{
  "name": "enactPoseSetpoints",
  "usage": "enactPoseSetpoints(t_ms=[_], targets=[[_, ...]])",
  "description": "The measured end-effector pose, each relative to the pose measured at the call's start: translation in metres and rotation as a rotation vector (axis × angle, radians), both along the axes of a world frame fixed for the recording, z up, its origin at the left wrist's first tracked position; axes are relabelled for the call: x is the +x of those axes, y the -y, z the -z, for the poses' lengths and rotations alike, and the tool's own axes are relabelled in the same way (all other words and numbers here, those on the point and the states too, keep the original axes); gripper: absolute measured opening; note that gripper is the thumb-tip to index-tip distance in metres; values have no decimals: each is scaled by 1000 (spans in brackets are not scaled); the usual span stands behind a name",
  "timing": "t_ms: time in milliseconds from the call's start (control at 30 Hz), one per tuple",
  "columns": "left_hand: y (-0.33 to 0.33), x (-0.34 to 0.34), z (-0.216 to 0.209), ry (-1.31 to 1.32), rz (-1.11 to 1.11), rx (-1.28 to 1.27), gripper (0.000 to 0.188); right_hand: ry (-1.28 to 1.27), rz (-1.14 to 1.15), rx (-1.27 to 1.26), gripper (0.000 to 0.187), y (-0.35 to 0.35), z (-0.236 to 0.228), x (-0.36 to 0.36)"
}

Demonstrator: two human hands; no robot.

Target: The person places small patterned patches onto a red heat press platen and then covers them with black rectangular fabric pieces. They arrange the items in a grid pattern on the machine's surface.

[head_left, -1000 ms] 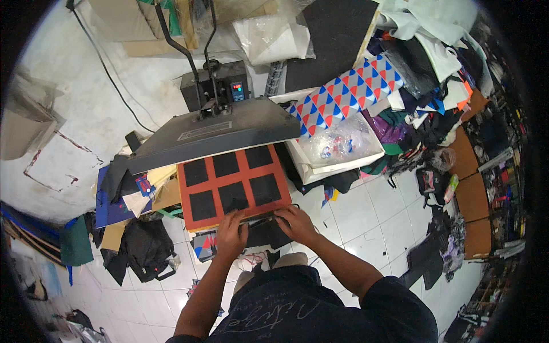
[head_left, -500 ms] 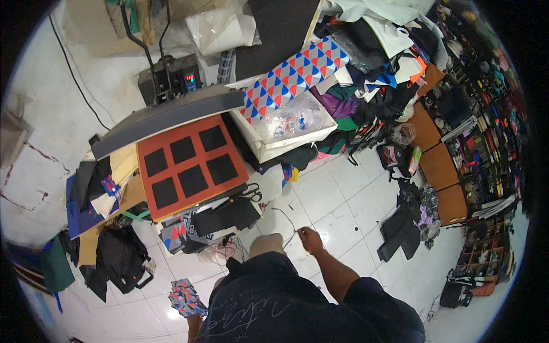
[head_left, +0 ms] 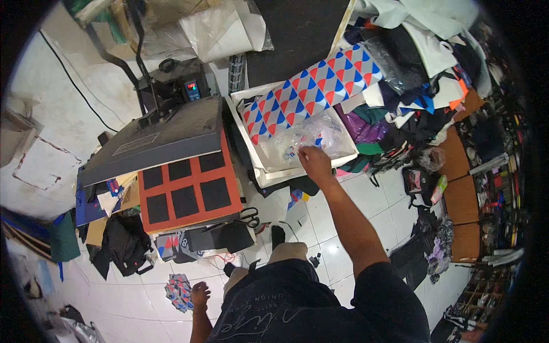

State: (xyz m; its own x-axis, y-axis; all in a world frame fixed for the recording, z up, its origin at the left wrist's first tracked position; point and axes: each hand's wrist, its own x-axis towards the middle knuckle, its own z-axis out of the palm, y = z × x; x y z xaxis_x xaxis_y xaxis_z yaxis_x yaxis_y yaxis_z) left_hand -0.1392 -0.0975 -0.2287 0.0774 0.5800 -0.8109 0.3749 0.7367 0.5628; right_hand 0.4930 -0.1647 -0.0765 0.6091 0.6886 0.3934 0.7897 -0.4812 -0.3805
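Note:
My right hand [head_left: 314,163] reaches over a white box [head_left: 269,175] with its fingers drawn together. It is at the crumpled clear plastic [head_left: 337,136] inside, where small red and blue bits show; what the fingertips pinch is hidden. Across the box lies a grey sheet [head_left: 311,86] patterned in red and blue. Low on the left, my left hand [head_left: 200,295] hangs beside a pile of similarly patterned pieces [head_left: 179,292], apart from it. Its fingers are loosely bent, with nothing seen in them.
A heat press with a raised grey plate [head_left: 157,140] stands left of the box. Under it, a red-orange pad [head_left: 231,188] carries several black squares. Scissors [head_left: 250,216] lie nearby. Fabric heaps [head_left: 394,123] and a crowded shelf [head_left: 494,166] fill the right.
My right hand has moved forward from beside my leg to the plastic in the box. My left hand has come away from the patterned pieces. The view has shifted.

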Motion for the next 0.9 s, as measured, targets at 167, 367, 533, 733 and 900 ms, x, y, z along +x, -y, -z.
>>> enactPoseSetpoints(t_ms=[167, 367, 533, 733, 900], targets=[[46, 97, -60, -100, 176, 109, 33, 131, -140, -694, 14, -68, 51, 58], [116, 75, -59, -226, -47, -8, 34, 19, -150, -880, 35, -83, 88, 50], [179, 13, -19, -282, -239, -155, 31, -80, -225, -863, 40, -68, 123, 71], [191, 32, -15, -397, 140, 118, 30, -154, -250, -763, 52, -76, 103, 65], [139, 98, -66, -209, -232, 51, 31, -213, -344, -695, 57, -76, 109, 78]])
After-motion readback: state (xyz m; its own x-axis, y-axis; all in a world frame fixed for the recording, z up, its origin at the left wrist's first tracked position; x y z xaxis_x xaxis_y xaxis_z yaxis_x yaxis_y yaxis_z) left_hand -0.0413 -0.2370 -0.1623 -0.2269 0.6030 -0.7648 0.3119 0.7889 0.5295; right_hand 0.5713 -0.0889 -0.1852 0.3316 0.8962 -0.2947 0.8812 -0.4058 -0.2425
